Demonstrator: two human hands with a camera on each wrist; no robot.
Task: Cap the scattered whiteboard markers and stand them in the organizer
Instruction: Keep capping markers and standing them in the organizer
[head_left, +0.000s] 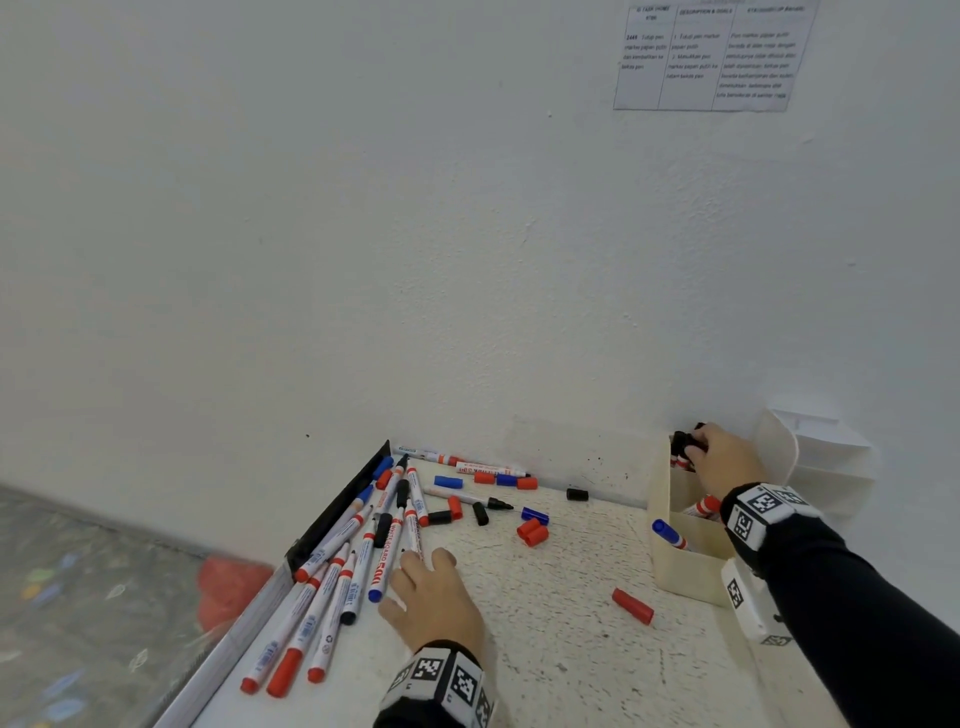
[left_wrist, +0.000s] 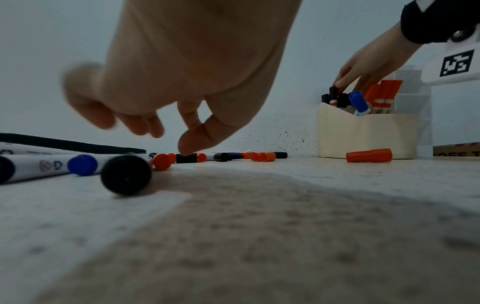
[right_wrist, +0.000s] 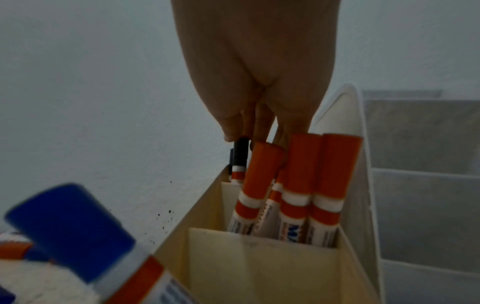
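Several whiteboard markers (head_left: 322, 597) lie in a heap on the left of the speckled table, some with bare tips. Loose caps are strewn across the middle, among them a red cap (head_left: 632, 606) and a black cap (head_left: 576, 494). The cream organizer (head_left: 685, 566) stands at the right against the wall. It holds red-capped markers (right_wrist: 319, 174) and a leaning blue-capped marker (head_left: 670, 534). My right hand (head_left: 696, 452) pinches a black-capped marker (right_wrist: 240, 152) by its top in the far compartment. My left hand (head_left: 426, 566) hovers beside the heap, fingers loose and holding nothing.
A white stepped tray (head_left: 821, 457) stands behind the organizer. A black bar (head_left: 337, 509) runs along the table's left edge, with a drop to the floor beyond it. A printed sheet (head_left: 711, 57) is stuck on the wall.
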